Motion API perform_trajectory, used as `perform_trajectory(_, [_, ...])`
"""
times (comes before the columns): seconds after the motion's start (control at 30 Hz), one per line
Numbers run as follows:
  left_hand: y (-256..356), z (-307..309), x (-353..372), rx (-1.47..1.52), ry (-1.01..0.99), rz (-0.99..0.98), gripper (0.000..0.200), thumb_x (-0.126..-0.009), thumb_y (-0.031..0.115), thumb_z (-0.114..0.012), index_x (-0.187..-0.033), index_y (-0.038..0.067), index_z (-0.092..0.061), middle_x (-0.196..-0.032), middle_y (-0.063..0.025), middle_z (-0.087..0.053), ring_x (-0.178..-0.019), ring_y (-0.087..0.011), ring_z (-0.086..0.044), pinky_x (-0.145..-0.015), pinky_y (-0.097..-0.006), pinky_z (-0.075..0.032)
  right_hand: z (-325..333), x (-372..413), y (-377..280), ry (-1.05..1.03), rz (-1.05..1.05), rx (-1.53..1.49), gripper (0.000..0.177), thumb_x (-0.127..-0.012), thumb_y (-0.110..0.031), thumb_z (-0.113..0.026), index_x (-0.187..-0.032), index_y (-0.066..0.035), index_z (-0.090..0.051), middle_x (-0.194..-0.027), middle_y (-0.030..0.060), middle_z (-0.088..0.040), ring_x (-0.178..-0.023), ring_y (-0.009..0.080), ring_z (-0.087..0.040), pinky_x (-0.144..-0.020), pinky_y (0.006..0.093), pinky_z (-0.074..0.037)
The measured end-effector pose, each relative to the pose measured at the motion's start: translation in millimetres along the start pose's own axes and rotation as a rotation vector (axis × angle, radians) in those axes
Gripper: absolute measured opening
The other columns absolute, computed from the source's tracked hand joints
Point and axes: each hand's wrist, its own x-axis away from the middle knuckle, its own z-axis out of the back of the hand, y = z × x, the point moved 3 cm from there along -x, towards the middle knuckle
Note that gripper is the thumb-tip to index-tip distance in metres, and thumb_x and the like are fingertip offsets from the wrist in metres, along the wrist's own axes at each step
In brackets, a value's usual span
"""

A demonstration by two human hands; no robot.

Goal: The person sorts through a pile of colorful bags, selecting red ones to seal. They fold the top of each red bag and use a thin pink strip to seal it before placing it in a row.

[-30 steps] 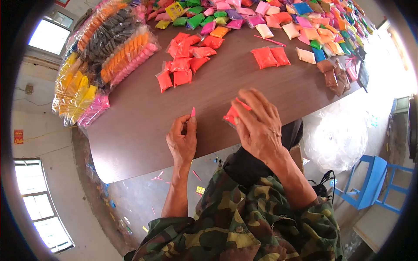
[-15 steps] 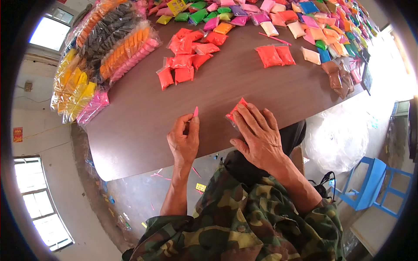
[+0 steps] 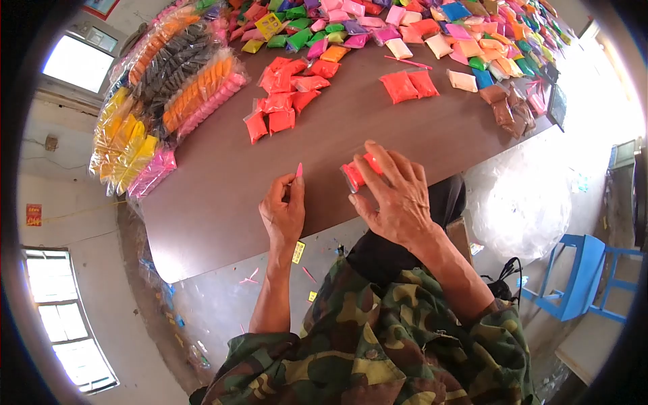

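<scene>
My left hand [image 3: 282,214] is closed above the near part of the table, pinching a small pink pointed stick [image 3: 300,170] whose tip stands up past the thumb. To its right, a red packet [image 3: 353,177] in clear wrapping lies on the table. My right hand [image 3: 399,199] arches over that packet with fingers apart, its thumb close to the near edge of the wrapping. The fingers hide part of the packet. Farther back lie a pair of red packets [image 3: 399,87] and a cluster of similar red packets [image 3: 278,102].
Bagged rows of coloured packets [image 3: 196,94] line the table's left side. A heap of mixed packets [image 3: 337,20] covers the back. Brown packets [image 3: 511,111] lie at the right edge, and a pink stick [image 3: 408,63] near the heap. A blue stool [image 3: 579,277] stands on the floor.
My right hand has lifted from lying flat on the red packet, with its fingers now arched and more spread. My left hand still pinches the pink stick. The view has shifted slightly.
</scene>
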Motion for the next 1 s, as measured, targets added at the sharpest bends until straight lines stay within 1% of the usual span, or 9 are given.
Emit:
perform_trajectory(0.13, [-4, -3, -1, 0.008, 0.029, -0.025, 0.018, -0.104, 0.019, -0.077, -0.109, 0.001, -0.076, -0.072, -0.0046, -0.069, -0.063, -0.0090, -0.060, -0.059, -0.0298, -0.048, 10, -1, 8, -0.048, 0.095, 0.045, 0.068, -0.090, -0.031, -0.084, -0.150, -0.010, -0.062, -0.154, 0.0129, -0.053, -0.146, 0.0347, -0.050, -0.111, 0.0540, -0.044])
perform_trajectory(0.23, [-5, -4, 0, 0.019, 0.014, -0.002, 0.017, -0.104, 0.019, -0.077, -0.109, 0.002, -0.076, -0.073, -0.0046, -0.069, -0.064, -0.0092, -0.060, -0.060, -0.0297, -0.049, -3, 4, 14, -0.170, 0.168, -0.002, 0.069, -0.090, -0.033, -0.083, -0.152, -0.011, -0.060, -0.154, 0.0119, -0.053, -0.148, 0.0340, -0.048, -0.114, 0.0557, -0.044])
perform_trajectory(0.37, [-6, -2, 1, 0.020, -0.008, 0.059, 0.017, -0.104, 0.018, -0.077, -0.109, 0.002, -0.076, -0.074, -0.0044, -0.070, -0.065, -0.0090, -0.061, -0.061, -0.0288, -0.049, -6, 12, 8, -0.173, 0.135, 0.076, 0.071, -0.089, -0.034, -0.084, -0.152, -0.011, -0.060, -0.153, 0.0112, -0.052, -0.148, 0.0329, -0.047, -0.116, 0.0567, -0.044])
perform_trajectory(0.47, [-2, -1, 0, 0.003, -0.047, 0.107, 0.024, -0.107, 0.024, -0.074, -0.114, 0.001, -0.076, -0.080, -0.0033, -0.072, -0.072, -0.0086, -0.065, -0.066, -0.0284, -0.052, -2, 6, 1, -0.191, 0.112, 0.105, 0.069, -0.089, -0.035, -0.084, -0.150, -0.011, -0.061, -0.152, 0.0114, -0.051, -0.147, 0.0332, -0.048, -0.115, 0.0564, -0.044])
perform_trajectory(0.53, [-1, 0, 0, -0.025, -0.053, 0.103, 0.024, -0.107, 0.024, -0.075, -0.114, 0.001, -0.076, -0.080, -0.0036, -0.073, -0.072, -0.0090, -0.065, -0.066, -0.0290, -0.052, -5, 1, 1, -0.205, 0.117, 0.106, 0.067, -0.089, -0.035, -0.084, -0.148, -0.010, -0.063, -0.151, 0.0117, -0.052, -0.146, 0.0337, -0.049, -0.115, 0.0561, -0.044])
perform_trajectory(0.63, [2, 0, -2, -0.038, -0.048, 0.089, 0.024, -0.107, 0.024, -0.075, -0.114, 0.001, -0.076, -0.080, -0.0042, -0.073, -0.072, -0.0096, -0.066, -0.066, -0.0298, -0.052, -11, -3, 5, -0.187, 0.112, 0.053, 0.063, -0.089, -0.033, -0.085, -0.144, -0.011, -0.065, -0.150, 0.0120, -0.052, -0.145, 0.0345, -0.049, -0.114, 0.0556, -0.044])
perform_trajectory(0.77, [2, 1, -1, -0.056, -0.052, 0.088, 0.024, -0.107, 0.024, -0.075, -0.113, 0.001, -0.076, -0.079, -0.0042, -0.072, -0.071, -0.0097, -0.065, -0.066, -0.0299, -0.052, -12, 3, 12, -0.089, 0.078, -0.029, 0.059, -0.088, -0.027, -0.085, -0.143, -0.015, -0.067, -0.152, 0.0168, -0.051, -0.141, 0.0378, -0.053, -0.113, 0.0566, -0.045])
perform_trajectory(0.87, [3, -2, 0, 0.012, 0.002, 0.028, 0.016, -0.105, 0.017, -0.076, -0.108, 0.001, -0.075, -0.071, -0.0030, -0.068, -0.064, -0.0072, -0.059, -0.059, -0.0271, -0.047, -13, 7, 18, -0.020, -0.005, -0.126, 0.058, -0.087, -0.023, -0.085, -0.142, -0.018, -0.069, -0.155, 0.0210, -0.050, -0.138, 0.0412, -0.056, -0.114, 0.0580, -0.045])
perform_trajectory(1.0, [4, -1, -2, -0.005, -0.005, 0.014, 0.017, -0.105, 0.017, -0.076, -0.109, 0.001, -0.075, -0.070, -0.0024, -0.067, -0.063, -0.0073, -0.058, -0.059, -0.0275, -0.046, -11, 11, 15, 0.032, -0.035, -0.122, 0.059, -0.086, -0.022, -0.086, -0.142, -0.020, -0.069, -0.157, 0.0232, -0.049, -0.138, 0.0438, -0.056, -0.115, 0.0591, -0.044])
